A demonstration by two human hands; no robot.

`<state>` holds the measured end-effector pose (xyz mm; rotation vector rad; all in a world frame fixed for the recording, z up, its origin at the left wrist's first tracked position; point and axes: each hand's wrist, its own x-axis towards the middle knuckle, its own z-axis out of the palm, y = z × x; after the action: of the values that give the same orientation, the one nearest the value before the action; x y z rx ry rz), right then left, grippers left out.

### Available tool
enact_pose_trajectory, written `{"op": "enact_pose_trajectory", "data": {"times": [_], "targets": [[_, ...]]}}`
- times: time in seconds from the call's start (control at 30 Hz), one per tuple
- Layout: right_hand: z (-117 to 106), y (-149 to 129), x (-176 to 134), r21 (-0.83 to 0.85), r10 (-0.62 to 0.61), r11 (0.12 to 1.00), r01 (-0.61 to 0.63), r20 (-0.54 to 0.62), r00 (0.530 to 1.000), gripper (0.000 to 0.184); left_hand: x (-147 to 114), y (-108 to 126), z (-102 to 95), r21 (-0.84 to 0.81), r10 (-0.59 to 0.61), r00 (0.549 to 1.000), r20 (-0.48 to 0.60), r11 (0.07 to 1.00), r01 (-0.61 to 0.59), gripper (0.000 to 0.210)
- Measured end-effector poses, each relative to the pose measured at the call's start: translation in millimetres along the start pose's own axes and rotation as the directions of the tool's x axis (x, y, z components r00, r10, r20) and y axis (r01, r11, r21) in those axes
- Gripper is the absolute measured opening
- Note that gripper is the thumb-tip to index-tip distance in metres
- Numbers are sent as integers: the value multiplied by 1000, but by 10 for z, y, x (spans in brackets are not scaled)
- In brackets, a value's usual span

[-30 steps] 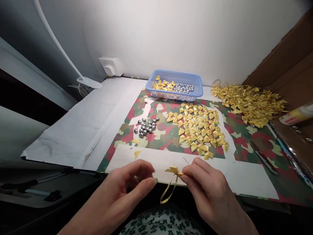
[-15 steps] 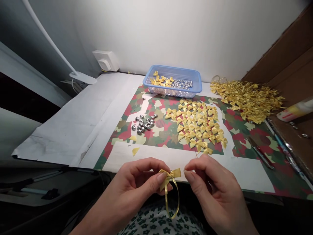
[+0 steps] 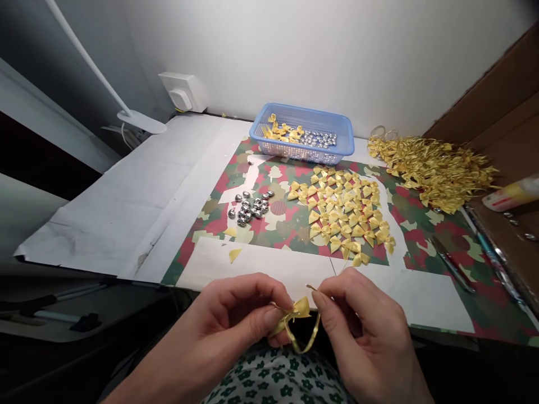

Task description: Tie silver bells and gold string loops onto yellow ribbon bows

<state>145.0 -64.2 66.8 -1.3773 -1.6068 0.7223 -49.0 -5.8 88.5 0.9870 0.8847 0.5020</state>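
My left hand (image 3: 252, 314) pinches a yellow satin bow (image 3: 301, 307) between thumb and fingers, above my lap and just off the table's front edge. From the bow a narrow gold ribbon (image 3: 304, 349) hangs in a loop and rises to my right hand (image 3: 357, 320). There, thumb and forefinger are closed on the ribbon, and a short tip pokes out beyond them. Beyond my right hand, many loose yellow bows (image 3: 343, 213) lie spread on camouflage-patterned paper. To their left is a cluster of small silver bells (image 3: 249, 209).
A blue basket (image 3: 303, 154) at the back holds bows and bells. Gold ribbon bows are heaped (image 3: 442, 168) at the right, by a cardboard box (image 3: 497, 95). Tweezers (image 3: 452, 265) lie at right. Yellow scraps (image 3: 234, 255) lie in front of the bells. A lamp base (image 3: 145, 122) stands back left.
My right finger and thumb now grip the gold ribbon, pulling its loop to the right; before, it hung free. The bow has tilted and moved slightly lower in my left hand.
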Motion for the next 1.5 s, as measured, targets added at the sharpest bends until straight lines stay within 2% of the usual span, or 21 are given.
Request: {"op": "enact_pose_trajectory", "data": {"times": [0.1,0.2,0.27,0.5,0.67,0.77,1.0,1.1,1.23,1.3,1.4,1.5], "targets": [[-43,-19,-3,60,34,998,-38,66,997,16,0,8,-10,-50,-7,1000,12,999,7,17],[-45,-68,-24,87,98,991,-99,6,995,17,7,7,-1,-106,-20,1000,1,994,20,18],[-41,-86,-34,101,112,989,-112,7,994,18,19,-7,-1,-120,-36,999,11,992,37,19],[-84,-73,-11,111,127,983,-143,137,982,18,40,-52,-13,-126,-54,997,46,990,60,21],[-110,-45,-2,50,61,996,-70,165,984,19,30,-25,8,-47,-46,998,52,998,48,23],[-111,1,-11,-65,18,998,-5,203,979,19,32,-26,27,19,-21,999,47,1000,20,22],[-135,35,7,-175,-42,981,87,244,969,19,63,-20,18,14,28,999,34,1000,-28,13],[-156,18,35,-217,-56,969,120,280,958,19,61,21,10,126,66,998,4,990,-66,11],[-161,18,56,-228,-68,964,140,297,952,19,46,51,27,295,167,986,11,941,-163,21],[-159,25,54,-206,-67,970,132,295,953,19,41,42,45,273,160,987,6,949,-156,20],[-160,25,45,-187,-78,973,132,273,959,20,39,20,75,208,88,996,-6,974,-85,20],[-174,8,52,-202,-91,968,146,262,961,21,34,7,91,226,110,993,-39,969,-99,16]]}}
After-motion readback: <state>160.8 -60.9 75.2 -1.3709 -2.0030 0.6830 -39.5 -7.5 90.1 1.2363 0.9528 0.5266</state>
